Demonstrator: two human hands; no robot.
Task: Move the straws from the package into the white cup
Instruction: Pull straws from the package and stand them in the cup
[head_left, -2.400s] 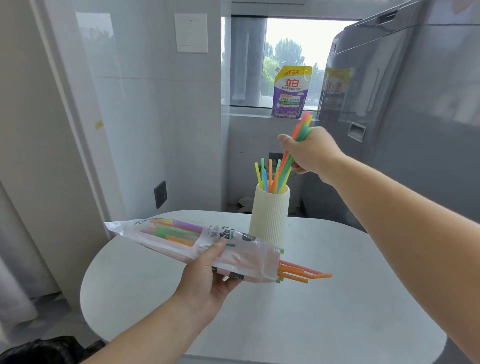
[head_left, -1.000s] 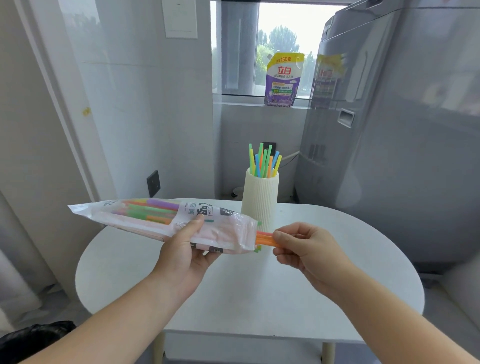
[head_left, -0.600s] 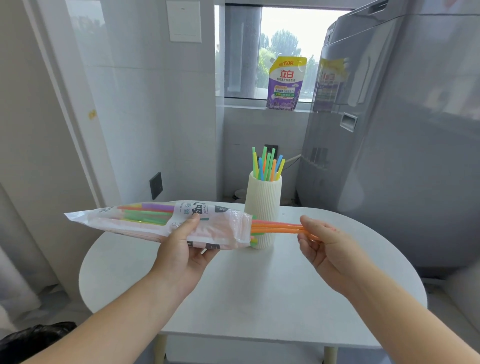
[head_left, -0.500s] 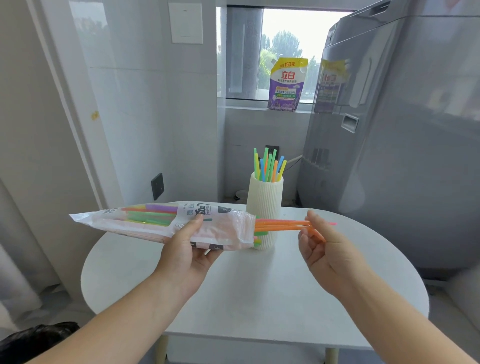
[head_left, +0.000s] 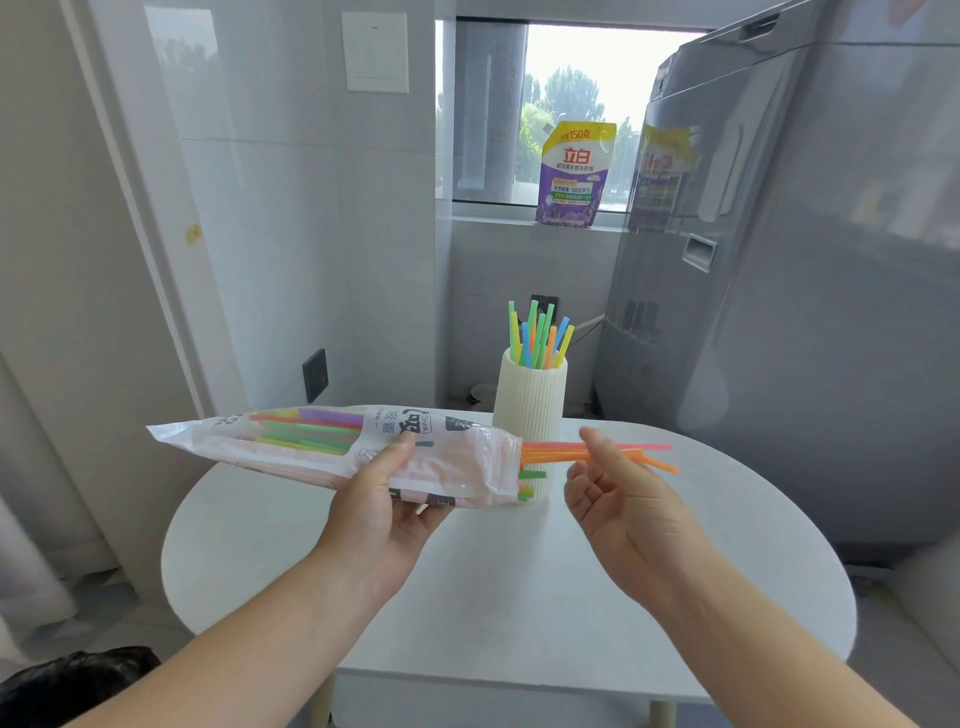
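My left hand (head_left: 384, 504) grips a clear plastic straw package (head_left: 311, 441) and holds it level above the table, its open end pointing right. Several orange and pink straws (head_left: 550, 452) stick halfway out of that end. My right hand (head_left: 618, 499) is beside them with relaxed fingers. One raised finger crosses in front of the straws and the hand does not grip them. Behind the package's open end stands the ribbed white cup (head_left: 530, 405), with several coloured straws (head_left: 537, 338) upright in it.
The round white table (head_left: 519, 597) lies under both hands. A grey washing machine (head_left: 779, 312) stands close on the right. On the window sill sits a purple detergent pouch (head_left: 574, 176). A black bag (head_left: 67, 686) lies on the floor at the lower left.
My right hand dropped straws in the cup, came back and pulled several more partway out of the package. It has since loosened and slid left along them.
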